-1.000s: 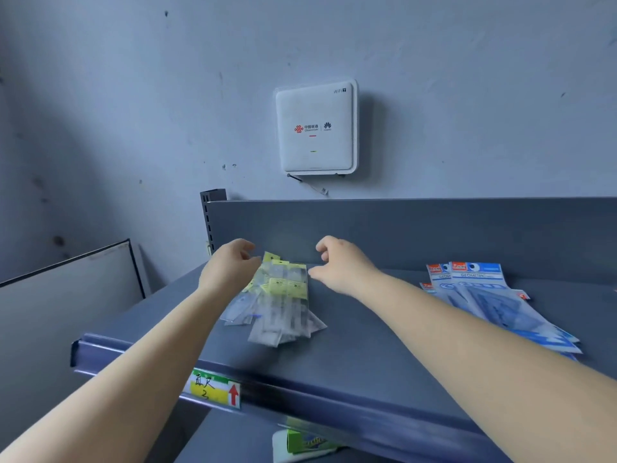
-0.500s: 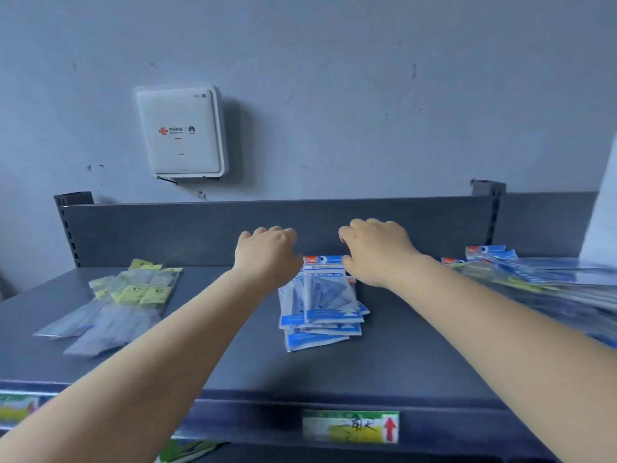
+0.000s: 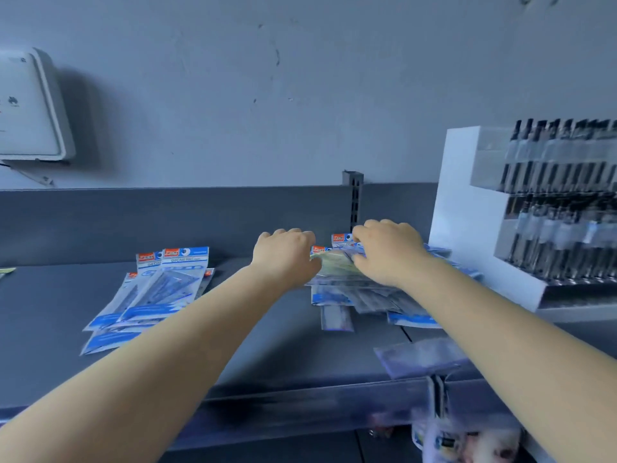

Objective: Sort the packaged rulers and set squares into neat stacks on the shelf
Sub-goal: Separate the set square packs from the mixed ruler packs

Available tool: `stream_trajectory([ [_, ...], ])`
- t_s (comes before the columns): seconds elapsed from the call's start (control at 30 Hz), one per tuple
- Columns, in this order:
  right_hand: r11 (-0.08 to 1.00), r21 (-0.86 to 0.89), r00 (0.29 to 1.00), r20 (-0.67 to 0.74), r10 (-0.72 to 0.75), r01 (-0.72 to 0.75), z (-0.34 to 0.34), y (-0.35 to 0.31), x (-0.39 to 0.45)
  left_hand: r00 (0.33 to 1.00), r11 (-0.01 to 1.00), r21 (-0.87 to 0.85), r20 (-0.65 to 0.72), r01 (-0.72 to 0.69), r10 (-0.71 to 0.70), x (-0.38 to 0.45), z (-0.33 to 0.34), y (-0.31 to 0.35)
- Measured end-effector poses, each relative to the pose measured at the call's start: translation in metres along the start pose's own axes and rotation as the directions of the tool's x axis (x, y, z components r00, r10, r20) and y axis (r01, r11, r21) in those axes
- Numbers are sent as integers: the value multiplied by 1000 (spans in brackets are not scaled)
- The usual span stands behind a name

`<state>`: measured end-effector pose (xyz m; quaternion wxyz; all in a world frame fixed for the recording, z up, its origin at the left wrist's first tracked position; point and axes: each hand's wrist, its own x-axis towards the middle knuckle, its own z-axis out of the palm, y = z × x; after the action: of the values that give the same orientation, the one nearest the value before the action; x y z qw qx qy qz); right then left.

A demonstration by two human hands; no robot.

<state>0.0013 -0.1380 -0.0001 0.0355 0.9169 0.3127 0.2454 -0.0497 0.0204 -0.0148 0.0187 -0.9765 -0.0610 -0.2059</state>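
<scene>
My left hand [image 3: 287, 259] and right hand [image 3: 389, 253], fingers curled onto the mixed pile [image 3: 347, 282] beneath them, should square edges inward before lifting, I judge.

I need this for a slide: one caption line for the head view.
Both hands, left and right, reach into a mixed pile of packets on the grey shelf.

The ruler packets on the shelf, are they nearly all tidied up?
Partly. The blue set-square stack lies gathered but fanned, not square. Both hands, left hand and right hand, rest on a mixed heap beside the white pen display; that heap needs sorting. One loose packet lies near the shelf's front edge.
</scene>
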Motion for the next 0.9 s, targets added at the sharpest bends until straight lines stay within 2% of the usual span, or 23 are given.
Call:
stream_trajectory([
  [0.23,977,173,991,74,116,-127,15,53,-2,998,998,-57,62,-19,23,31,9,32],
  [0.4,944,261,974,153,168,-204,28,78,9,982,978,-187,182,92,-58,53,20,46],
  [0.53,918,309,956,226,185,-250,37,90,21,969,935,-336,245,114,-30,71,28,46],
  [0.67,882,382,941,296,165,-275,45,98,36,985,820,-556,166,136,-51,84,27,34],
  [0.8,823,507,950,288,117,-255,47,97,48,1000,798,-602,9,18,-15,93,20,17],
  [0.9,776,590,961,268,72,-223,43,93,57,997,723,-690,-76,-32,-28,99,7,8],
])
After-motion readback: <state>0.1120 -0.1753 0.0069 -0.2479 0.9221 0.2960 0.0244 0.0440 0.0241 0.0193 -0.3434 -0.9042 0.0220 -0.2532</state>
